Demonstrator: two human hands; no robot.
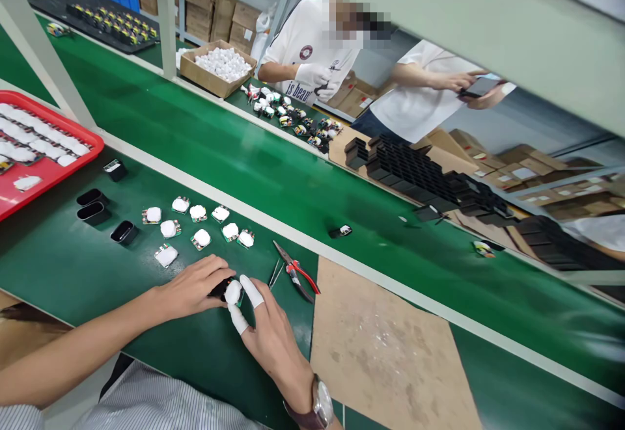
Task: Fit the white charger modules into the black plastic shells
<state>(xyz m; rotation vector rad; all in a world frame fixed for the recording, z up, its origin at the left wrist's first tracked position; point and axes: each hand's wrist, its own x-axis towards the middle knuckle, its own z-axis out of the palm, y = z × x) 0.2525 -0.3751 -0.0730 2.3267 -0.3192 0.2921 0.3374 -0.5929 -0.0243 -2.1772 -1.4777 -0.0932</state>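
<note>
My left hand lies on the green bench mat with its fingers closed round a small black shell. My right hand, with white finger cots on two fingers, pinches a white-capped part at the shell's opening. Both hands meet at the same spot. Just beyond them lie several white-capped circuit parts in loose rows. Three empty black shells stand to the left of those parts.
Red-handled pliers and tweezers lie right of my hands. A red tray of white parts is at far left. A green conveyor belt runs past with a black piece. Two people stand across it, beside cardboard boxes.
</note>
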